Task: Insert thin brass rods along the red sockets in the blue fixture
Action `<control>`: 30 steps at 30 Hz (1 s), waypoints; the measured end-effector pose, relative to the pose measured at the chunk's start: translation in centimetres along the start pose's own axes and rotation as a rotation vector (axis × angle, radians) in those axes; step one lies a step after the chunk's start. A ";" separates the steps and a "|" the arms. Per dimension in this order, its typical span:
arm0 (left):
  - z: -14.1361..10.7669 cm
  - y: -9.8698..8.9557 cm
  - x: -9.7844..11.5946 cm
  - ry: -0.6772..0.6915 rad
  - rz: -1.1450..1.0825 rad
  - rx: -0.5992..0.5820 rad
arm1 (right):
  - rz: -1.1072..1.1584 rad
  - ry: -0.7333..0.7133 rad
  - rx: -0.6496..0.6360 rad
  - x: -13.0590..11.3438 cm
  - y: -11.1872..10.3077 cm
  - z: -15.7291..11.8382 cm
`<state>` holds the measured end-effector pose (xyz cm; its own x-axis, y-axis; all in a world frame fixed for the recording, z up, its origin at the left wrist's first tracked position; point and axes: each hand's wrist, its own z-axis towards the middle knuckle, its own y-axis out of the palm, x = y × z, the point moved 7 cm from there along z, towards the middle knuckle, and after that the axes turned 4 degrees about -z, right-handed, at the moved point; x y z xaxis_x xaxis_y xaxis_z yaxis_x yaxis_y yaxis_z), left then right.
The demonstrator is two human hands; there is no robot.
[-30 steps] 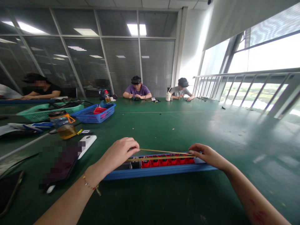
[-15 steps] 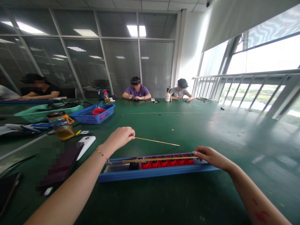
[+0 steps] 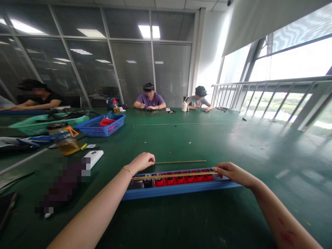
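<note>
At the lower centre of the frame, the left hand (image 3: 143,162) pinches one end of a thin tan stick (image 3: 181,162). Right of it, the right hand (image 3: 229,172) grips thin tan sticks (image 3: 176,175) lying over a long blue tray (image 3: 181,190) of red holders (image 3: 180,178).

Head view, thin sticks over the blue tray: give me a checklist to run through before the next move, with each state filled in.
1. Left hand grips the single stick at one end: ok.
2. Right hand holds the other sticks near their right ends: ok.
3. Single stick seen beyond the far edge of the blue tray, not across it: ok.
4. View of the red holders unobstructed: not ok, the other sticks cross in front of them.
5. Single stick's free end resting on the green table: cannot tell.
6. Jar away from both hands: ok, off to the left.
</note>
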<state>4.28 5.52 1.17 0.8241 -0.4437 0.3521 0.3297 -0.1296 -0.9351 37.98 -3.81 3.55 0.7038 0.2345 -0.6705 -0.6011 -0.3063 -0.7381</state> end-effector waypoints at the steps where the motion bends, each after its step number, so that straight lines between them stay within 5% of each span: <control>1: 0.0 0.1 0.0 -0.001 0.002 0.004 | 0.004 0.004 0.006 0.1 0.0 0.0; 7: -0.3 0.4 -0.1 -0.008 0.011 0.028 | 0.027 0.023 0.160 -0.1 -0.8 0.2; 12: -0.6 0.4 -0.2 -0.010 0.001 0.033 | 0.090 0.041 0.489 0.9 -4.3 -0.9; 16: -0.8 0.4 -0.2 -0.011 -0.024 0.022 | 0.092 0.090 0.606 3.0 -6.7 -1.9; 21: -0.7 0.4 -0.2 -0.010 -0.042 0.009 | 0.022 0.093 0.582 4.2 -7.0 -1.2; 30: -0.9 0.2 0.1 -0.016 -0.042 0.008 | -0.184 0.093 0.345 4.8 -3.4 3.4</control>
<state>3.99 4.66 1.00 0.8169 -0.4233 0.3918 0.3680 -0.1404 -0.9192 42.09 1.43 2.59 0.8332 0.1677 -0.5269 -0.5426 0.0641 -0.8376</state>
